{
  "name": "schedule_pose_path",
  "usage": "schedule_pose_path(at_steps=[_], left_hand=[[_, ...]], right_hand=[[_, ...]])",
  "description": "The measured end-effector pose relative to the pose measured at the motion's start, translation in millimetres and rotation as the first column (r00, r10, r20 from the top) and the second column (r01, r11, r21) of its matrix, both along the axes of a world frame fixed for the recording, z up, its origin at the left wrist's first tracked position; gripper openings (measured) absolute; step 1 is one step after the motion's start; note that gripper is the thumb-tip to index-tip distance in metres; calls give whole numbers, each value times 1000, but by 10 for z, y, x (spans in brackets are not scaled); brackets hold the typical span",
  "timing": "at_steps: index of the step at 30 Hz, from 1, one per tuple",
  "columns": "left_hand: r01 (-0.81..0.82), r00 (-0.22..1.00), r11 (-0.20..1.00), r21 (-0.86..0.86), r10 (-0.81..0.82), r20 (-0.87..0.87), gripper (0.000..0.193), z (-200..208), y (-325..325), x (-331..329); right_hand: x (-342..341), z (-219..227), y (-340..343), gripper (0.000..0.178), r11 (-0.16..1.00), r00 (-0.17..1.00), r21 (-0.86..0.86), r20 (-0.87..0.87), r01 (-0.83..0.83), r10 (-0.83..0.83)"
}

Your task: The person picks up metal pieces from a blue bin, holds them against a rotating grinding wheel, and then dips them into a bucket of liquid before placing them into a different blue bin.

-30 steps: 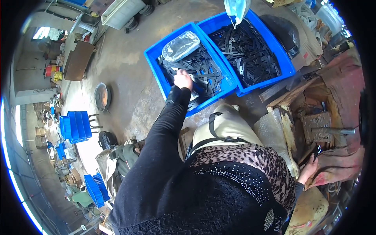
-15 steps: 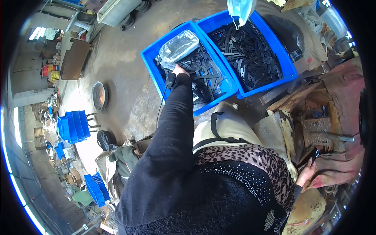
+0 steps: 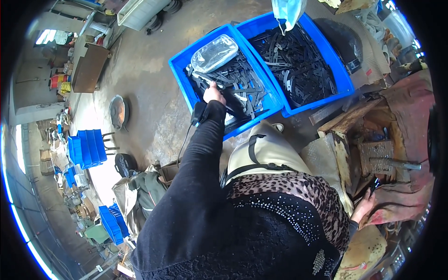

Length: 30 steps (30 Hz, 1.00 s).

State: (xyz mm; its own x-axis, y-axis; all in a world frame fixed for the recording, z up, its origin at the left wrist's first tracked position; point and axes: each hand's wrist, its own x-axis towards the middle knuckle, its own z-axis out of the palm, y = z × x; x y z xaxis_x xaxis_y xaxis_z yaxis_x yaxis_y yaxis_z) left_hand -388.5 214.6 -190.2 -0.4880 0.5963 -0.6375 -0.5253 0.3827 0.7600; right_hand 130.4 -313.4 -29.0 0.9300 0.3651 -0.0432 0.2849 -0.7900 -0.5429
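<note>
My left hand (image 3: 213, 94) reaches into the left blue bin (image 3: 185, 90), over a heap of flat dark metal strips (image 3: 247, 83). Its fingers are closed at the end of a light, shiny flat metal strip (image 3: 205, 78). Just beyond that strip, a clear plastic-wrapped pouch (image 3: 214, 53) lies on the heap. A black device with a cable is strapped at my left wrist. Far to the right, my right hand (image 3: 365, 205) rests low beside a reddish cloth, its fingers closed around a small dark object (image 3: 374, 185) whose kind I cannot make out.
A second blue bin (image 3: 343, 83) full of dark slotted strips stands against the first. To the right is a worn wooden frame (image 3: 343, 163) with a metal block and bar (image 3: 396, 163). A round pan (image 3: 119, 113) and stacked blue crates (image 3: 87, 148) stand left. A blue face mask (image 3: 288, 14) hangs at the top.
My left hand has moved slightly nearer to me inside the left bin, and a shiny strip now shows at its fingertips. My right hand has stayed nearly still.
</note>
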Motion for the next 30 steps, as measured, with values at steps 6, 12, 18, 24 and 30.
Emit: schedule_pose_path(at_steps=[6,12,18,24,30], left_hand=[[191,968,980,-50,-180,174,19,559,-381,-67],[405,882,914,24,-398,251,18,787,-653,-92],[516,840,853,75,-521,150,3,983,-859,-92],[563,794,808,170,-587,158,2,1198,-942,-77],[692,685,662,286,-728,27,8,1499,-883,259]], right_hand=[[-16,10,44,37,998,999,45,13,-46,46],[-21,10,64,33,992,997,98,9,-82,81],[-31,-12,74,27,982,991,139,61,-128,121],[-11,-57,76,26,975,986,162,95,-152,138],[12,-156,34,27,966,992,230,57,-119,108]])
